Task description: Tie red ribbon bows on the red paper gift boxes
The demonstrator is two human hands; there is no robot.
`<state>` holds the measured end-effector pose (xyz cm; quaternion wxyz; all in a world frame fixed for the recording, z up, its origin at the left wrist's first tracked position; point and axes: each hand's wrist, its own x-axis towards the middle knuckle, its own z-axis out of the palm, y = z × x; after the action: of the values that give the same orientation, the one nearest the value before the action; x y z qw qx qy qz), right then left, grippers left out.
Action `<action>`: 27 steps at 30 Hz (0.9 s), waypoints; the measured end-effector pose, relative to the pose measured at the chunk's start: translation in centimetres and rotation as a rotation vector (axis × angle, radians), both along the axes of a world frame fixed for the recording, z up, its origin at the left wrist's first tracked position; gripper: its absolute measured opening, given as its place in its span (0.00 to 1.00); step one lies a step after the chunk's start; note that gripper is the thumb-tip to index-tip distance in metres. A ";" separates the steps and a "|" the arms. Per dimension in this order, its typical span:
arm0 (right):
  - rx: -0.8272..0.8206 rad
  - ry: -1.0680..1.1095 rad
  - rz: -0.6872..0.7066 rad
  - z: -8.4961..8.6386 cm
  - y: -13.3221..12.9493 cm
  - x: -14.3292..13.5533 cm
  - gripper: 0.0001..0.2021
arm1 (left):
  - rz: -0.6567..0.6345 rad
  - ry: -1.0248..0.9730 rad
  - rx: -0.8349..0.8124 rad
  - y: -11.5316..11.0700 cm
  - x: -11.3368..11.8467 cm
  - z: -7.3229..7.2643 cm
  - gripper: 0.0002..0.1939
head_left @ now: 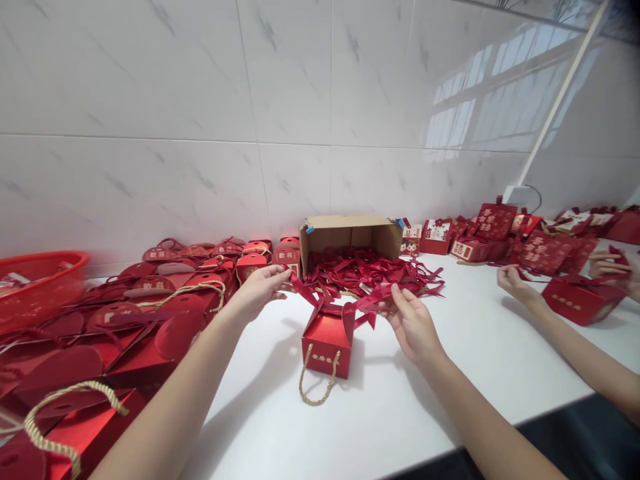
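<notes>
A small red gift box (327, 339) stands upright on the white table in front of me, its gold rope handle (316, 401) hanging down the near side. Dark red ribbon (373, 298) runs through the top of the box and out to both sides. My left hand (264, 288) pinches the ribbon's left end. On the other side, my right hand (407, 320) grips the right part between thumb and fingers, with a tail dangling below. Behind the box, a heap of loose red ribbons (365, 270) spills from a cardboard box (353, 222) lying on its side.
Many red gift boxes (175, 307) crowd the left side, beside an orange-red plastic basket (65, 267). At the right, a co-worker's hands (517, 283) hold ribbon at another red box (575, 300). More decorated boxes (495, 220) line the tiled wall.
</notes>
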<state>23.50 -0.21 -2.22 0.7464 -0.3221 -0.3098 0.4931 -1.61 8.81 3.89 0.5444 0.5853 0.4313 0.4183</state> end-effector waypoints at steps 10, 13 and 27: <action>0.093 -0.278 -0.202 2.3 1.2 1.4 0.16 | 0.170 -0.068 0.317 -2.2 0.6 1.7 0.17; 0.131 -0.400 -0.236 3.5 1.4 1.3 0.16 | 0.232 -0.124 0.423 -3.2 0.9 2.0 0.16; 0.288 -0.536 -0.138 9.7 1.2 -1.4 0.11 | 0.241 -0.194 0.541 -5.9 2.8 4.8 0.15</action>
<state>22.11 0.96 7.43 0.7080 -0.3517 -0.5396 0.2896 1.18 2.86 8.67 0.3540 0.6111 0.3163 0.6334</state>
